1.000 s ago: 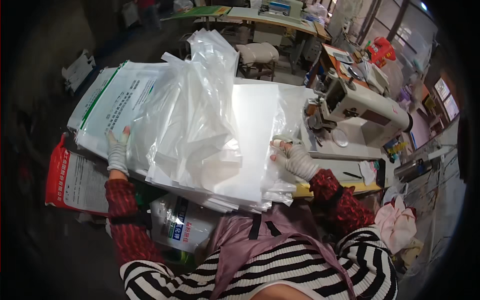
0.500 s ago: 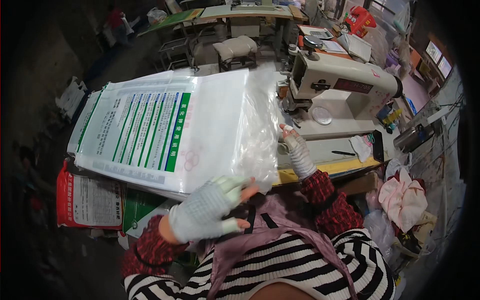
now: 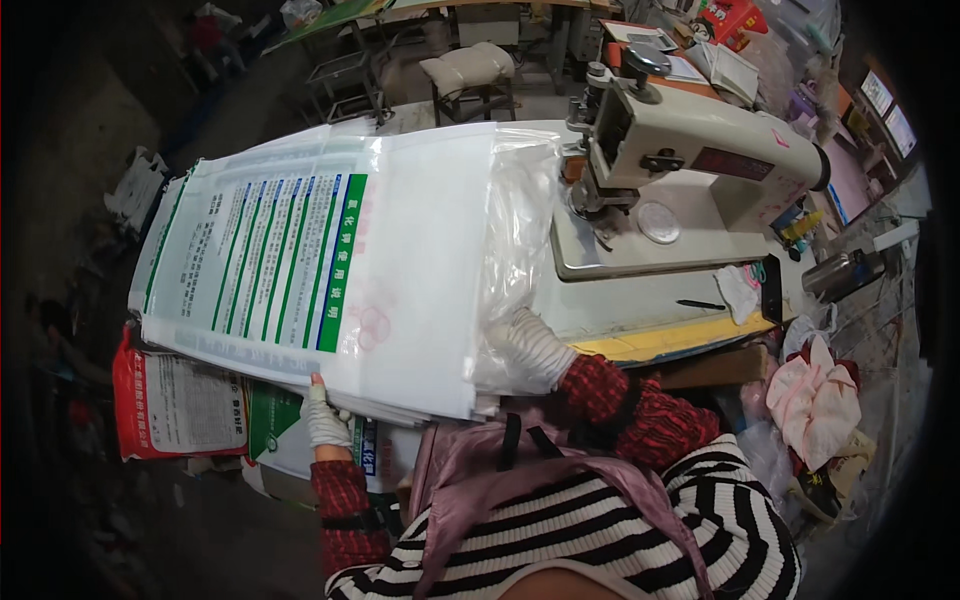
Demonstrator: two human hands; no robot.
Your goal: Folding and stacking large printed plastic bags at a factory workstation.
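Note:
A stack of white plastic bags (image 3: 420, 230) printed with green stripes lies in front of me, with clear plastic liner (image 3: 518, 220) sticking out at its right end. At the stack's near edge is my left hand (image 3: 327, 425) in a whitish fingerless covering. Its thumb presses on top while the fingers curl beneath the edge. My right hand (image 3: 532, 350), wrapped the same way, is against the near corner of the clear liner; its fingers are hidden by the plastic. Right of the stack stands a white sewing machine (image 3: 700, 130), touched by neither hand.
On the machine table lie a black pen (image 3: 700, 304), a white cloth (image 3: 738, 295) and a round clear disc (image 3: 658, 222). A dark cylinder (image 3: 845, 272) sits at right. Red-and-white bags (image 3: 185, 400) lie below the stack. A padded stool (image 3: 468, 70) stands beyond.
My left hand has dropped from above the stack to its near edge and taken hold there. My right hand has come nearer and left, from the machine table to the liner.

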